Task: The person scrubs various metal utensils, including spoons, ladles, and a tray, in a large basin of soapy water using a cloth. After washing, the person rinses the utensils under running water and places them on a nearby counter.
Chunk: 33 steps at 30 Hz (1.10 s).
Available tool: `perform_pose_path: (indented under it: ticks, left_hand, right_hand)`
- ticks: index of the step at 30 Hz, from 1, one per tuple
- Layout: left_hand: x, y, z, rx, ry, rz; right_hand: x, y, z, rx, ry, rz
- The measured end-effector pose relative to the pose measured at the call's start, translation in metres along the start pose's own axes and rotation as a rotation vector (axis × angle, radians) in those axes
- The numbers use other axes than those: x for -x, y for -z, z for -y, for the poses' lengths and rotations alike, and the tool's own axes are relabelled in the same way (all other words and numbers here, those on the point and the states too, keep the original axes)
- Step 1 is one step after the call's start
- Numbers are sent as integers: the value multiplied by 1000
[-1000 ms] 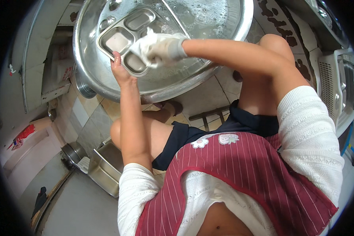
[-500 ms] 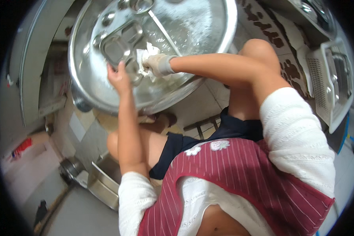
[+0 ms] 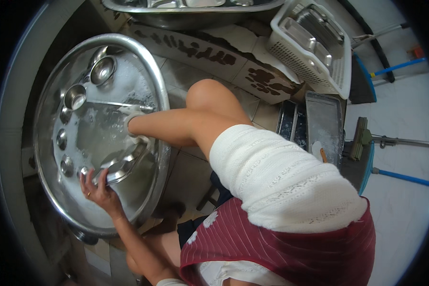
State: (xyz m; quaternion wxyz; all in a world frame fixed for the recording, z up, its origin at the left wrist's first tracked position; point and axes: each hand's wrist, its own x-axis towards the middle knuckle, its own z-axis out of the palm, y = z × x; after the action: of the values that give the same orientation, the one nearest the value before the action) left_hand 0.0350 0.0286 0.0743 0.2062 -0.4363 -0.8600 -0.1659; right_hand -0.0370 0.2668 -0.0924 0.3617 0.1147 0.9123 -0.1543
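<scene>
The left hand (image 3: 100,191) grasps one end of a metal tray (image 3: 124,168), which tilts just rightward of and beyond its fingers, over the cloudy water of a wide metal basin (image 3: 158,81). Farther out and rightward of that grip is the right hand (image 3: 130,115), in a whitish glove; its fingers are too poorly seen to tell whether they clench anything. Soapy film could let the tray slip from the left fingers and knock a round bowl (image 3: 75,97) beyond them. Past both grips, dark patches on the pale ledge (image 3: 245,66) form no readable words; no brand or label is legible.
</scene>
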Motion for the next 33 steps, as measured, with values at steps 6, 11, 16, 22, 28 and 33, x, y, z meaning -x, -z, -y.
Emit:
perform_pose_path:
  ticks: [6,11,16,22,28,33]
  left_hand:
    - [56,-17,56,767,703,-25]
    - [44,-24,45,1168,1053,-446]
    - [28,-36,33,1337,1119,-189]
    - [30,-48,31,1300,1216,-206]
    - [29,-43,24,1503,1067,-140]
    - [33,-41,25,1280,1063,-102]
  right_hand:
    - [42,-7,31,263,314,105]
    - [76,8,45,417,295,174]
    - [106,9,74,-69,342,-216]
    - [165,12,116,-348,834,-654]
    - [119,-3,82,-382,526,-407]
    - [144,5,103,-488,677,-651]
